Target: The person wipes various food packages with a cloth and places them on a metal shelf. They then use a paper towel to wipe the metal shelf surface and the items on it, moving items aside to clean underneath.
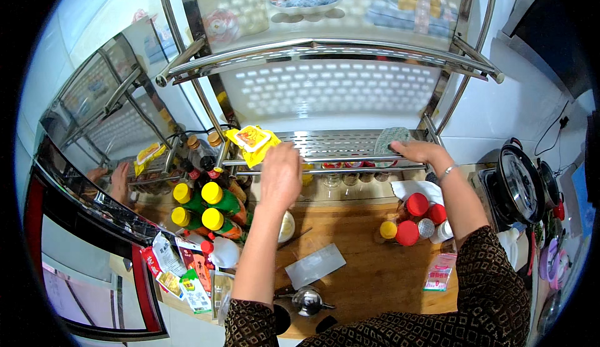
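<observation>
My left hand is raised in front of the lower steel shelf, beside a yellow packet of wipes at the shelf's left end; whether its fingers hold anything cannot be told. At the shelf's right end, my right hand grips a pale green cloth, its thumb at the cloth's edge. The cloth lies against the perforated steel shelf. Below, on the wooden worktop, lie a translucent plastic sheet and a small steel pot.
Green bottles with yellow caps crowd the left, above seasoning packets. Red-lidded jars and a pink-printed bag are at right. A black pan stands on the stove. A steel rail crosses above.
</observation>
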Motion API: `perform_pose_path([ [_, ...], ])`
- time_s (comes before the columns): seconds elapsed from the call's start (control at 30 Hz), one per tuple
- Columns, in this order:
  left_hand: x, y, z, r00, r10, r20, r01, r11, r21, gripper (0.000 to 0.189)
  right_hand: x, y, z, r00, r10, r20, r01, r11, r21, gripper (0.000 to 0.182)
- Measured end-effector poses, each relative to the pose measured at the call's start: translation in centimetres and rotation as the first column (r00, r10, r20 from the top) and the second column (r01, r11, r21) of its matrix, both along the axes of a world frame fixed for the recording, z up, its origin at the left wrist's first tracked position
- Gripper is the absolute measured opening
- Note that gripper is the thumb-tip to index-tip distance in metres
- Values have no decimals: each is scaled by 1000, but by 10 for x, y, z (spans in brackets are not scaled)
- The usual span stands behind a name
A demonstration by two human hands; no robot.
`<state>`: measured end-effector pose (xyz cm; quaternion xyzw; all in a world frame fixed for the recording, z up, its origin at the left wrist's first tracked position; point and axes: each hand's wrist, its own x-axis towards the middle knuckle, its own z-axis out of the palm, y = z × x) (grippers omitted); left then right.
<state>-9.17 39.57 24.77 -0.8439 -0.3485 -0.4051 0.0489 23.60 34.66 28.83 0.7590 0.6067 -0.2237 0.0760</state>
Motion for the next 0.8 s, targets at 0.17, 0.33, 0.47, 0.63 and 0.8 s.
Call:
perform_pose_path([
  [0.17, 17, -2, -11, 973, 69, -218, -119, 966, -229, 29, -60, 46, -22, 986, 159, -39, -157, 986, 62, 65],
  [0.33, 37, 4, -21, 962, 113, -247, -157, 973, -167, 29, -121, 103, -57, 890, 444, -104, -412, 881, 233, 54],
  [0.47, 32, 7, -32, 983, 110, -148, -129, 984, -125, 27, -140, 112, -58, 828, 526, -193, -400, 796, 455, 32],
  [0.63, 25, 11, -34, 994, 31, -105, -46, 988, -144, 21, -103, 99, -35, 543, 147, -827, 175, 943, 282, 35],
  [0.8, 24, 9, -35, 997, 20, -69, -29, 991, -134, 17, -64, 88, -20, 972, 128, -198, -38, 914, 404, 41],
])
